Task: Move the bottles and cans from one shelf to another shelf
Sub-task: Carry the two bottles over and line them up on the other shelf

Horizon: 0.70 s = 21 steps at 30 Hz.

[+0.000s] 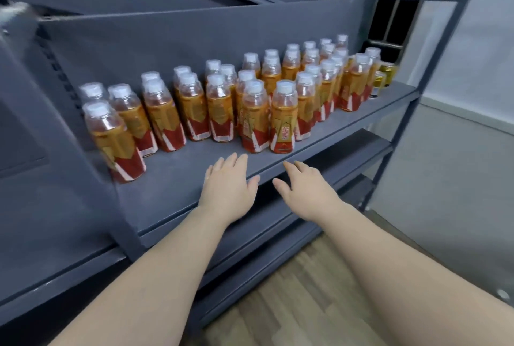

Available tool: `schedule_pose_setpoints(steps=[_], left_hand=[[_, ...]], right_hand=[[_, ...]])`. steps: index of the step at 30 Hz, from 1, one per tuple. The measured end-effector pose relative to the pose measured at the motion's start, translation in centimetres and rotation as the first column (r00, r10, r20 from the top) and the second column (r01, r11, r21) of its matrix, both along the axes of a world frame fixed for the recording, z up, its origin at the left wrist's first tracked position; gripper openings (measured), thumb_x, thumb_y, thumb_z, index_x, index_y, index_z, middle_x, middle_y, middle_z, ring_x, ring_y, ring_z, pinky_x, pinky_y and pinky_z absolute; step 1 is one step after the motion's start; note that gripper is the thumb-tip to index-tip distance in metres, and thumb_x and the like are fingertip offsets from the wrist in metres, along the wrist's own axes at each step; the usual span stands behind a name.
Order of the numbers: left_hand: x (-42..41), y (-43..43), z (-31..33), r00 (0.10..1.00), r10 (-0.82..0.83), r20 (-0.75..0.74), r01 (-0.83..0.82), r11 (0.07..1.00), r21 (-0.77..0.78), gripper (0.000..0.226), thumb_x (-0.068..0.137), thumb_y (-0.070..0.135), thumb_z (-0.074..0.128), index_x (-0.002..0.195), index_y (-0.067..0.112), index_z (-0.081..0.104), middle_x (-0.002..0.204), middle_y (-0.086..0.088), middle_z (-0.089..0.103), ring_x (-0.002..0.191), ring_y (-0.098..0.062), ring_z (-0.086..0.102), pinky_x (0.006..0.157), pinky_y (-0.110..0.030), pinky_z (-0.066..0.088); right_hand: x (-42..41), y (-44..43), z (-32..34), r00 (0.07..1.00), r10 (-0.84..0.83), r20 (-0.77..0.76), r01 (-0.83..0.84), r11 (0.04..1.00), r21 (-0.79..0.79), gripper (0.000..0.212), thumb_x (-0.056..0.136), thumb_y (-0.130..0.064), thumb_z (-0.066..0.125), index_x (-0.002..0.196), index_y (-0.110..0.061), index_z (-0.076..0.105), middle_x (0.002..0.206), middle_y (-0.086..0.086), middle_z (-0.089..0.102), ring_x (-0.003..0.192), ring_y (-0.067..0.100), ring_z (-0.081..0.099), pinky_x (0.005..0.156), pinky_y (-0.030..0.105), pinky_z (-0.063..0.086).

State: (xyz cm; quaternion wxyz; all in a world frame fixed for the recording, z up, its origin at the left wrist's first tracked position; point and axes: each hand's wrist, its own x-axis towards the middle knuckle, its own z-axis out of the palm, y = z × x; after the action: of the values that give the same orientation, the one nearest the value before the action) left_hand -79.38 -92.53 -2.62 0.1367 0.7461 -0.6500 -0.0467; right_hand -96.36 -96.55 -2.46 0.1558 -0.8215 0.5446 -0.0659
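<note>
Both hands reach toward the grey shelf (pixel 178 179), empty, fingers loosely spread: the left hand (pixel 229 188) over its near edge, the right hand (pixel 304 192) just past the edge. The bottles (pixel 254 117) stand upright in rows across the shelf, just beyond the hands, with cans (pixel 385 76) at the far right end.

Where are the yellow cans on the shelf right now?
In the head view the yellow cans stand at the shelf's far right end, just past the last bottles, near the upright post.
</note>
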Motion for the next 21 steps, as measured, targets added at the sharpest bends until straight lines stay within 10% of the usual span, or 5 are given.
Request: schedule_pose_setpoints(steps=[21], left_hand=[[12.4, -3.3, -0.6, 0.897, 0.435, -0.075, -0.441, 0.892, -0.1, 0.057, 0.103, 0.043, 0.041, 0.154, 0.019, 0.029, 0.159, -0.004, 0.034, 0.148, -0.027, 0.026, 0.121, -0.047, 0.023]], right_hand=[[17.4, -9.7, -0.3, 0.91, 0.407, 0.08, -0.406, 0.913, -0.024, 0.067, 0.104, -0.05, 0.038, 0.159, -0.016, 0.019, 0.165, 0.008, 0.021, 0.151, 0.029, 0.019, 0.12, 0.041, 0.02]])
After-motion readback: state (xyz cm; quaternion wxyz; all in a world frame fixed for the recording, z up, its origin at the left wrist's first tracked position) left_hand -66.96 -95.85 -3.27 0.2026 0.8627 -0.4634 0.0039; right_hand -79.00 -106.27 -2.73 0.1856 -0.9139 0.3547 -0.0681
